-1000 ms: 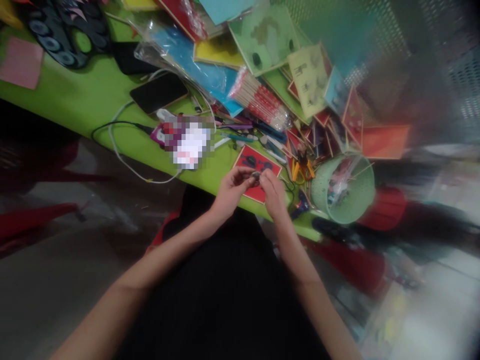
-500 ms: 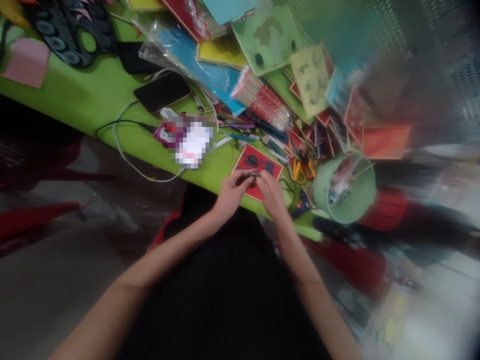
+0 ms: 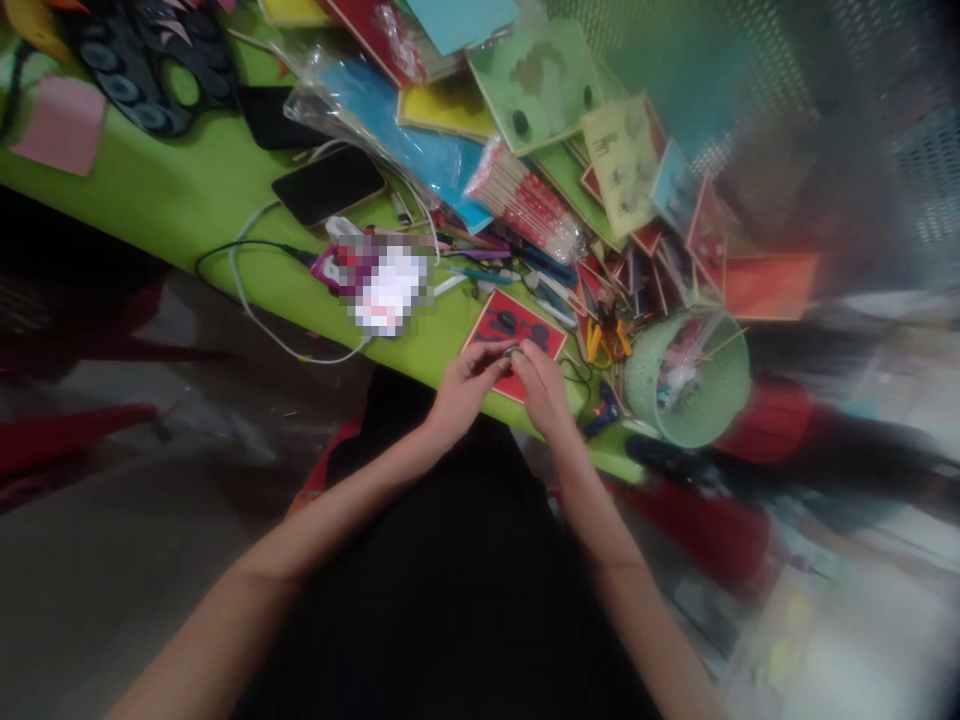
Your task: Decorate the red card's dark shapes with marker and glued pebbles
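Note:
My left hand (image 3: 463,386) and my right hand (image 3: 541,385) meet over the near edge of a lime-green table (image 3: 187,190). Both pinch a small grey object (image 3: 512,352) between their fingertips; it is too small and blurred to name. Under the hands lies a red card with dark cut-out shapes (image 3: 510,333). My forearms reach up from a black lap.
Yellow-handled pliers (image 3: 606,338) and a pale green basket (image 3: 688,375) sit right of the hands. A black phone (image 3: 328,186), cables (image 3: 247,262), pens, a pack of sticks (image 3: 525,205) and several coloured cards crowd the table behind. A red stool stands at the far left.
The hands stay together on the small object. The view has drifted slightly, so everything sits a little further right and up.

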The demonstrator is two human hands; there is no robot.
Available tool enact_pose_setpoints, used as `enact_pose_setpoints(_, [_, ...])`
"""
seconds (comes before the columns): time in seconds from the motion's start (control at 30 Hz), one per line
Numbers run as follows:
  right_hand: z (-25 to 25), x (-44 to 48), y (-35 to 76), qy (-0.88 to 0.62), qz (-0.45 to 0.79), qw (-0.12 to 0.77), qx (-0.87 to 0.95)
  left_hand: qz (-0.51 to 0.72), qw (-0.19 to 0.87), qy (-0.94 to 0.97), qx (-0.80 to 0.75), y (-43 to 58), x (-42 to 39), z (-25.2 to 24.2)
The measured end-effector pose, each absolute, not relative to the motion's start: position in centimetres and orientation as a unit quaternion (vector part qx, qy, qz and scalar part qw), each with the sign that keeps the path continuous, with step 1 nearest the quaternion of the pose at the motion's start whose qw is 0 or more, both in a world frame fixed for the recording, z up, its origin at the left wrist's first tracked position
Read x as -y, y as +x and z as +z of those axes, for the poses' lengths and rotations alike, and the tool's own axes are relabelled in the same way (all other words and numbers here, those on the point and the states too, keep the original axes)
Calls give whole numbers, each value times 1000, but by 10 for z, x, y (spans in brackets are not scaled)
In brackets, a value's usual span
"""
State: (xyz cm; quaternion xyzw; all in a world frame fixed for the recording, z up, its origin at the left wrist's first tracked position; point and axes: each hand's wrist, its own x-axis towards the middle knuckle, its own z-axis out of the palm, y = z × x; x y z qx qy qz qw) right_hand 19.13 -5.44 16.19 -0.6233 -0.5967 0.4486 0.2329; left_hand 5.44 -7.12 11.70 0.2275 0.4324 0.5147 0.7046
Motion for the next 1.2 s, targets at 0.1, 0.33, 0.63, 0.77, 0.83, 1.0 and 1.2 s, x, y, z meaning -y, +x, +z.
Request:
enact_pose_setpoints(0.1, [159, 56, 191, -623, 438, 239, 602, 513, 705, 231, -432, 53, 71, 118])
enact_pose_setpoints(0.33, [159, 58, 195, -613, 454, 263, 590, 522, 706, 206, -431, 55, 68, 122])
enact_pose_setpoints(0.63, [159, 55, 194, -624, 427, 247, 606, 527, 696, 216, -439, 57, 66, 122])
enact_pose_setpoints(0.77, [159, 55, 195, -626, 442, 255, 590, 519, 688, 250, -440, 56, 65, 123])
enact_pose_setpoints(0.83, [161, 53, 195, -632, 439, 248, 588, 519, 670, 287, -446, 56, 64, 125])
enact_pose_setpoints(1.0, [159, 51, 196, -642, 426, 225, 597, 510, 662, 303, -458, 58, 65, 123])
enact_pose_setpoints(1.2, [152, 55, 201, -627, 433, 237, 603, 506, 690, 252, -452, 61, 65, 116])
